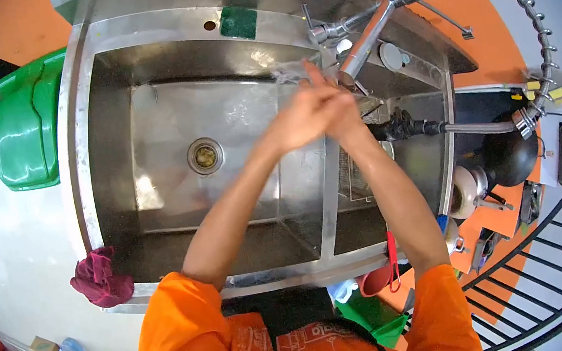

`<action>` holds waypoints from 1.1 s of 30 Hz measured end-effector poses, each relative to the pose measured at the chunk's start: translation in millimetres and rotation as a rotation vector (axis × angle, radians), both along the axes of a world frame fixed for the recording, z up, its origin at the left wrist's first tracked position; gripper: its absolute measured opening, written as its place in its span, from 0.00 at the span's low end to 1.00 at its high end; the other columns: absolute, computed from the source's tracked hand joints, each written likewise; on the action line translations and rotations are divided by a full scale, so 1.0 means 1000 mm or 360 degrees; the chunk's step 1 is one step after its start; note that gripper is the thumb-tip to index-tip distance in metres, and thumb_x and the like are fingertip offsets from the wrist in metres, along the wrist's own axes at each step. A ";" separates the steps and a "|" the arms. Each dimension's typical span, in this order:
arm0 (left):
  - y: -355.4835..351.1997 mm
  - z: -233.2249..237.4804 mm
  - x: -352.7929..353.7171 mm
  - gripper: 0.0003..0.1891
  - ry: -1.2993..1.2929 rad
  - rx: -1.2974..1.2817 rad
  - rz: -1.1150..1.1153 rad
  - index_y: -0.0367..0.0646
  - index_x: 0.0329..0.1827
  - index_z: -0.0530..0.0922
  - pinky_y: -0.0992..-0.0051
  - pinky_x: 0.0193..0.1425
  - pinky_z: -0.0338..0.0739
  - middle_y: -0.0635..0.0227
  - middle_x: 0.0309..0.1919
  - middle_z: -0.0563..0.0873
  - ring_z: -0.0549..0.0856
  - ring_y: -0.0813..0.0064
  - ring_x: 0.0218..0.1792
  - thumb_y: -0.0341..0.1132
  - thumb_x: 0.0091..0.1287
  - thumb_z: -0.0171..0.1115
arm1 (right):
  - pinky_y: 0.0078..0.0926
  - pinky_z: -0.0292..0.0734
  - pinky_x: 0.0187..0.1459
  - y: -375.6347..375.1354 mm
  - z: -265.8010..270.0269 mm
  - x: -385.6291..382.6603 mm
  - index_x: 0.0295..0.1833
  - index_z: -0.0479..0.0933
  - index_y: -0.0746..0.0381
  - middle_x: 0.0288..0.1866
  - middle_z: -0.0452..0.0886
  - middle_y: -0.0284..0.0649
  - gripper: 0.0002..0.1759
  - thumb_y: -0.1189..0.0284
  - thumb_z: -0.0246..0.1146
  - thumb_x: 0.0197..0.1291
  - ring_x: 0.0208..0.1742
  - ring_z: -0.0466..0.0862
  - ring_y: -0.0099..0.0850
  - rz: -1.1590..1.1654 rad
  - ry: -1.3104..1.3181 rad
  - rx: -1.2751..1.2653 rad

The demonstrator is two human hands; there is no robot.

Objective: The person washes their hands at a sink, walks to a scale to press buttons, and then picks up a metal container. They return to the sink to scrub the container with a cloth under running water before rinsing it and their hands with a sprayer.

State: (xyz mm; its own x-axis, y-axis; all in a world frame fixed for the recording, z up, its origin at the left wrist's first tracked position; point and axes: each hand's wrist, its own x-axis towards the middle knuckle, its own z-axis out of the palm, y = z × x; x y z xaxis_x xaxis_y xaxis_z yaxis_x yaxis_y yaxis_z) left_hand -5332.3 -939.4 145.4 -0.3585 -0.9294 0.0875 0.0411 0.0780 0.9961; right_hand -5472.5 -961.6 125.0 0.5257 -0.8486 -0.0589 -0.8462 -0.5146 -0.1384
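Both my hands are together over the right part of the large steel sink basin (pixel 189 116), near the divider between the two basins. My left hand (pixel 305 118) and my right hand (pixel 341 110) overlap and touch, blurred by motion. One finger points up toward the faucet spout (pixel 352 67). Water seems to splash just left of the fingertips. No object shows between the hands, and how their fingers are bent is smeared. The drain (pixel 205 156) lies left of them.
A green scouring pad (pixel 238 23) lies on the back ledge. A dark red cloth (pixel 101 278) hangs at the front left corner. The coiled hose (pixel 538 21) and sprayer (pixel 406 126) extend on the right. A green bin (pixel 28 128) stands left.
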 end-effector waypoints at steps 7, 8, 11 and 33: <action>-0.030 -0.030 0.003 0.25 0.0094 0.0554 0.0122 0.31 0.54 0.72 0.69 0.59 0.66 0.52 0.51 0.79 0.75 0.64 0.56 0.46 0.65 0.54 | 0.43 0.76 0.46 -0.019 0.007 0.021 0.73 0.44 0.53 0.59 0.72 0.43 0.43 0.77 0.56 0.53 0.49 0.78 0.46 -0.0231 0.0284 0.0009; -0.036 -0.031 -0.001 0.26 0.0219 0.0612 0.0100 0.31 0.55 0.72 0.69 0.59 0.66 0.51 0.50 0.79 0.75 0.63 0.55 0.46 0.65 0.54 | 0.44 0.75 0.47 -0.020 0.006 0.021 0.73 0.42 0.53 0.57 0.72 0.48 0.43 0.76 0.55 0.54 0.49 0.78 0.48 -0.0269 0.0225 -0.0055; -0.048 -0.036 -0.022 0.25 0.0240 0.0594 0.0278 0.31 0.48 0.76 0.69 0.53 0.71 0.50 0.42 0.82 0.80 0.61 0.47 0.48 0.63 0.55 | 0.45 0.74 0.49 -0.021 0.005 0.019 0.74 0.37 0.53 0.56 0.71 0.56 0.44 0.74 0.53 0.55 0.51 0.77 0.49 -0.0351 0.0139 -0.0121; -0.054 -0.050 -0.027 0.35 0.0102 0.0633 0.0406 0.29 0.52 0.72 0.66 0.59 0.65 0.50 0.52 0.77 0.76 0.60 0.52 0.59 0.70 0.34 | 0.39 0.75 0.48 -0.010 0.014 0.031 0.72 0.40 0.65 0.69 0.57 0.51 0.42 0.69 0.53 0.56 0.59 0.72 0.46 -0.0108 0.0386 -0.0288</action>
State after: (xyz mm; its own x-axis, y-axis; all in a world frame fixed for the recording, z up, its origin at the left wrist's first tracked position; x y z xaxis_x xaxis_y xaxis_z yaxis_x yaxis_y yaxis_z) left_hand -5359.4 -993.4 95.3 -0.1199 -0.9529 -0.2786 0.1324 -0.2935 0.9468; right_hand -5441.4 -972.0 139.1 0.4567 -0.8894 -0.0208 -0.8765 -0.4539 0.1604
